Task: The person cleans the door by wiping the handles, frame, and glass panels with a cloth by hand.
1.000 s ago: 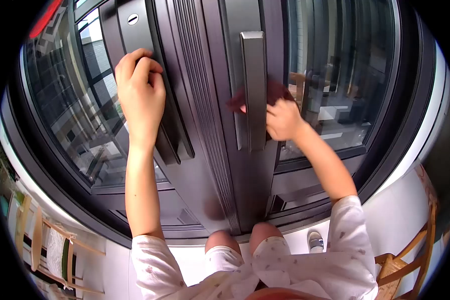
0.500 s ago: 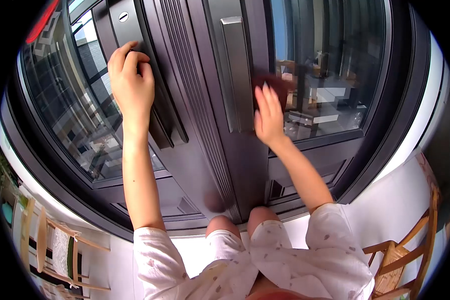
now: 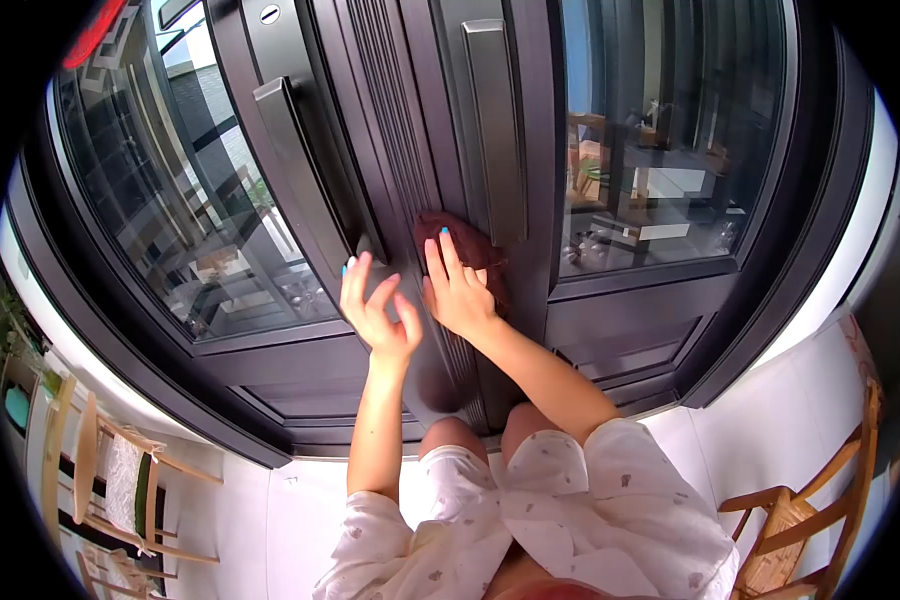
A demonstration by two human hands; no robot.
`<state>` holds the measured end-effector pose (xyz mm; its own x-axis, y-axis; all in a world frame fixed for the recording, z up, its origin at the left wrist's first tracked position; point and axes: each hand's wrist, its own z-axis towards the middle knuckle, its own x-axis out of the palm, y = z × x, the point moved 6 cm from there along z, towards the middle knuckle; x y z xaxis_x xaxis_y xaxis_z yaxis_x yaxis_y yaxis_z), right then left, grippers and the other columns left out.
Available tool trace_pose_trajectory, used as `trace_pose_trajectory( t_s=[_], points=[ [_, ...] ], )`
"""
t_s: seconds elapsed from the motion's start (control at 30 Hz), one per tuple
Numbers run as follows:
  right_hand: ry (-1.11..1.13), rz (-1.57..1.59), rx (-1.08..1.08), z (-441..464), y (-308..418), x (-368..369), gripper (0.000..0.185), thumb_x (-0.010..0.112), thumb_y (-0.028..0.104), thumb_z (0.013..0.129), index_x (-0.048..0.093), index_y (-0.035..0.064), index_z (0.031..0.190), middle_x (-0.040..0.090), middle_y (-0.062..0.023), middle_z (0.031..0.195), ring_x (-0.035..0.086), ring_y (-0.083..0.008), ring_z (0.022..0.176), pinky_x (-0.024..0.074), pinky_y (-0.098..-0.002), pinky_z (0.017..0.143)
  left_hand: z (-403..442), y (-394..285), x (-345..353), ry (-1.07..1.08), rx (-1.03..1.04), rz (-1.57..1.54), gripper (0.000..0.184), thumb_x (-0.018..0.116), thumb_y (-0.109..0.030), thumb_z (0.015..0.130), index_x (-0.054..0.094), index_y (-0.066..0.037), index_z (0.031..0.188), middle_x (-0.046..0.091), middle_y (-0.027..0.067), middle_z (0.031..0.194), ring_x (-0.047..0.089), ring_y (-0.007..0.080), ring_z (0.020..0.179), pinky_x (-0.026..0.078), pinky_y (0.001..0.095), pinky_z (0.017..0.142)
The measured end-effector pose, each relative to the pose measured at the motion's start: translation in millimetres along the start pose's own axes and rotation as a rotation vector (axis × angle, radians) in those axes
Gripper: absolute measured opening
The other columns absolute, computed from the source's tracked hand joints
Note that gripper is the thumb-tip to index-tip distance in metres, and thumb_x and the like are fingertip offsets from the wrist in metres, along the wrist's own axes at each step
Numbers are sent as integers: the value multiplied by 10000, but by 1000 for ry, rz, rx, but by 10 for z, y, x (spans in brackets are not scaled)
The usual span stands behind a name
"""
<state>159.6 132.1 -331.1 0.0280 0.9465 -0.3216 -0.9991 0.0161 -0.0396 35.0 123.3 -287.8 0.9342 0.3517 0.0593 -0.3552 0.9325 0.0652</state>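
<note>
My right hand [image 3: 460, 292] presses a dark red cloth [image 3: 457, 243] against the dark double door [image 3: 440, 370], near the fluted centre strip [image 3: 392, 100]. The cloth lies under and beyond its fingers, left of the bottom of the right door handle [image 3: 495, 130]. My left hand [image 3: 380, 312] is open with curved, spread fingers and holds nothing. Its fingertips are just below the lower end of the left door handle [image 3: 310, 165]; whether they touch the door I cannot tell.
Glass panels [image 3: 670, 140] flank the handles and show reflections of furniture. A keyhole plate [image 3: 269, 14] sits above the left handle. A wooden chair [image 3: 785, 520] stands at lower right, another chair [image 3: 120, 480] at lower left, both on the white tiled floor [image 3: 240, 510].
My left hand has come off the upper part of the left handle and moved down and right. My right hand has carried the cloth left and down from beside the right handle.
</note>
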Motion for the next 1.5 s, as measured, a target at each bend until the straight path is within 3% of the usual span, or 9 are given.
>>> trace_pose_trajectory(
  t_s=[0.3, 0.37, 0.5, 0.67, 0.77, 1.1, 1.23, 1.37, 1.5],
  points=[
    [-420, 154, 58, 1996, 20, -701, 587, 527, 180, 779, 324, -14, 1295, 352, -225, 1315, 528, -322, 897, 324, -501, 928, -717, 181, 356, 172, -104, -26, 512, 540, -81, 718, 380, -11, 1199, 282, 273, 1346, 296, 448, 1217, 227, 520, 1004],
    [-571, 250, 167, 2531, -13, -1050, 516, 503, 158, 796, 396, 40, 1287, 351, -202, 1338, 369, -317, 1215, 274, -483, 999, -891, 285, 444, 283, -164, 47, 568, 561, -101, 710, 367, 16, 1231, 275, 282, 1349, 276, 457, 1231, 212, 534, 1006],
    [-648, 158, 146, 2209, -10, -856, 568, 547, 206, 771, 375, 0, 1270, 426, -190, 1266, 500, -309, 1010, 318, -503, 943, -1204, 484, 524, 362, -72, 274, 633, 538, -234, 727, 359, -7, 1291, 296, 246, 1361, 257, 405, 1266, 184, 525, 1021],
    [-139, -81, 175, 277, -41, -141, 625, 537, 313, 759, 379, 72, 1314, 399, -153, 1324, 575, -184, 730, 363, -476, 893, -1297, 522, 541, 371, 4, 328, 621, 439, -365, 821, 314, -22, 1322, 265, 260, 1373, 228, 425, 1277, 150, 539, 1026],
    [-19, -94, 495, -1051, -438, 215, 582, 523, 398, 768, 440, 59, 1233, 419, -239, 1254, 581, -323, 855, 437, -454, 691, -1274, 489, 546, 361, 21, 345, 612, 429, -339, 823, 310, -8, 1323, 266, 265, 1370, 221, 433, 1276, 149, 544, 1020],
    [-498, 50, 388, 48, -430, -312, 672, 470, 381, 800, 326, -66, 1280, 244, -353, 1315, 312, -532, 1154, 317, -534, 870, -1229, 455, 538, 336, 4, 324, 618, 402, -356, 844, 266, -27, 1350, 220, 272, 1388, 187, 439, 1289, 114, 537, 1033],
    [-144, -104, 157, -993, -35, 239, 574, 547, 436, 748, 515, 69, 1187, 476, -129, 1227, 514, -257, 1010, 400, -398, 824, -1204, 437, 532, 305, 12, 337, 606, 375, -369, 854, 292, -17, 1340, 263, 266, 1372, 202, 424, 1289, 104, 504, 1048],
    [24, 8, 213, -1854, -301, 319, 371, 613, 378, 732, 590, 235, 1074, 613, 54, 969, 572, -160, 558, 453, -365, 476, -1210, 449, 536, 337, 16, 328, 618, 382, -360, 852, 270, -3, 1344, 206, 278, 1391, 183, 439, 1292, 99, 536, 1037],
    [-65, -83, 194, -1551, -623, 89, 464, 610, 380, 689, 584, 183, 1108, 539, -124, 1095, 545, -247, 660, 425, -391, 643, -1206, 455, 536, 325, 12, 331, 609, 358, -375, 868, 272, -3, 1343, 202, 276, 1393, 179, 439, 1292, 102, 538, 1036]
  ],
)
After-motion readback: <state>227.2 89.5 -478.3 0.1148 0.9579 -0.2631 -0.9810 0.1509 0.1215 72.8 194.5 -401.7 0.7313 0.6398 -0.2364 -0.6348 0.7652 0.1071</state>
